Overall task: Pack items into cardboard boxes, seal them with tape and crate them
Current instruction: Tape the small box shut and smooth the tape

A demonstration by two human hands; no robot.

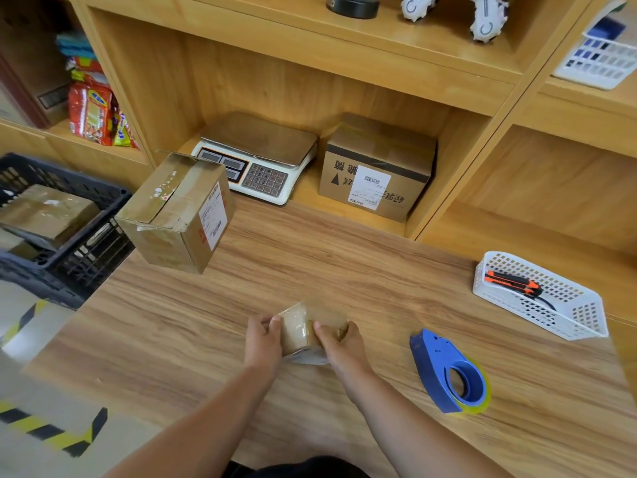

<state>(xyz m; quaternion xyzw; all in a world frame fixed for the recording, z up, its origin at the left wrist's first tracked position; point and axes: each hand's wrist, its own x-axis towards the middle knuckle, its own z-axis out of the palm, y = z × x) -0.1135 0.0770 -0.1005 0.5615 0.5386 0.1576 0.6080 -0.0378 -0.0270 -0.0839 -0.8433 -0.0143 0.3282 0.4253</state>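
Currently: sealing step, probably near done. Small taped box (299,331) at desk (344,270) centre; left hand (262,345) and right hand (341,345) fingers pinch its ends. Next: lift into black crate (96,246), left.

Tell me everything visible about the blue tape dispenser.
The blue tape dispenser looks like plastic: a tapered nose and a round hub carrying a yellowish clear tape roll. It lies on its side on the wooden table, nose pointing away, right of the right hand, which grips a small taped box. Only the table touches it.
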